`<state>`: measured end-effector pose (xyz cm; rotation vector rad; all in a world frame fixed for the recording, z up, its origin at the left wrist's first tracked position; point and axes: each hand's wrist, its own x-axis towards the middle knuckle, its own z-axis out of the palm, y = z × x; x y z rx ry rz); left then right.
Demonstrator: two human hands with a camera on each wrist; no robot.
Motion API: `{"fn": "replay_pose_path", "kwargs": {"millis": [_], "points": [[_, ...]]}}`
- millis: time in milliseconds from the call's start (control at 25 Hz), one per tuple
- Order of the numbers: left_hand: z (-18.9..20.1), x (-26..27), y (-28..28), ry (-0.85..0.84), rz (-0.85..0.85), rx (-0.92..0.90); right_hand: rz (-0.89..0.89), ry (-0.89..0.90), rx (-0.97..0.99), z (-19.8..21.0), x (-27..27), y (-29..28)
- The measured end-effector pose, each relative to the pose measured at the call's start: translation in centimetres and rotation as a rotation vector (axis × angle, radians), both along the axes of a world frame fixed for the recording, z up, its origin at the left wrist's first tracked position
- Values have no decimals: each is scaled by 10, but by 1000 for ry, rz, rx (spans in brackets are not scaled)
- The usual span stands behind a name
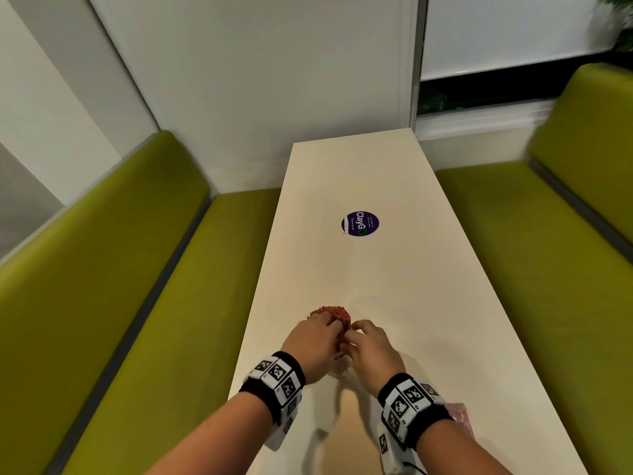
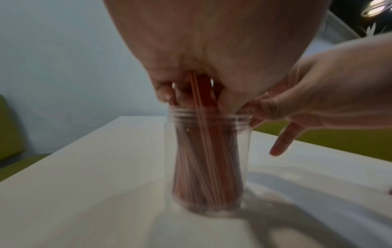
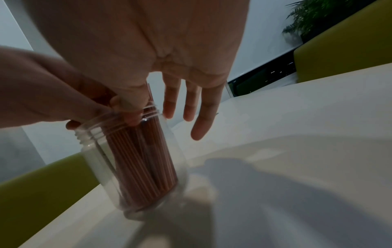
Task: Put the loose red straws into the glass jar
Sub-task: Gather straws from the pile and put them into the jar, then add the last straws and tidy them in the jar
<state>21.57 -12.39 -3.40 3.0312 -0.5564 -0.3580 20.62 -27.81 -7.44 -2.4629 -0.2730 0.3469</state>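
A clear jar point(image 2: 207, 151) stands upright on the white table point(image 1: 376, 269), packed with red straws point(image 2: 203, 167) whose tops point(image 1: 331, 313) stick out above its mouth. From the left, my left hand point(image 1: 327, 325) curls its fingers round the bundle just above the rim; the left wrist view shows this left hand point(image 2: 191, 94) from below. My right hand point(image 3: 129, 111) pinches the straws at the rim between thumb and forefinger, its other three fingers point(image 3: 201, 120) hanging straight beside the jar point(image 3: 135, 167). In the head view both hands hide most of the jar.
Green benches point(image 1: 144, 286) run along both long sides of the narrow table. A round purple sticker point(image 1: 359, 223) lies mid-table beyond the jar. A pinkish packet point(image 1: 462, 419) peeks out by my right wrist. The table's far end meets a white wall.
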Motion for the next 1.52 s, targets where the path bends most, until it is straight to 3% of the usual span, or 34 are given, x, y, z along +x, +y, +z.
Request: {"fn": "replay_pose_path", "kwargs": {"millis": [200,360,840,1280,1400,1520], "points": [[-28,-10,16,-377,68,-202,-26,-9,5,-6,3,1],[-41,-5,16,-278,163,-320,-34,-17,30,-11,4,5],[-30,15,4,-174,30,-231,-47,-26,-3,-7,5,7],[-21,19,0,-122,99,-211,-70,-34,14,-10,-1,14],[-17,11,4,-157,178,-284,-41,-34,125,0,-5,17],[-10,-11,10,-361,353,-522,-121,-28,397,15,-14,7]]}}
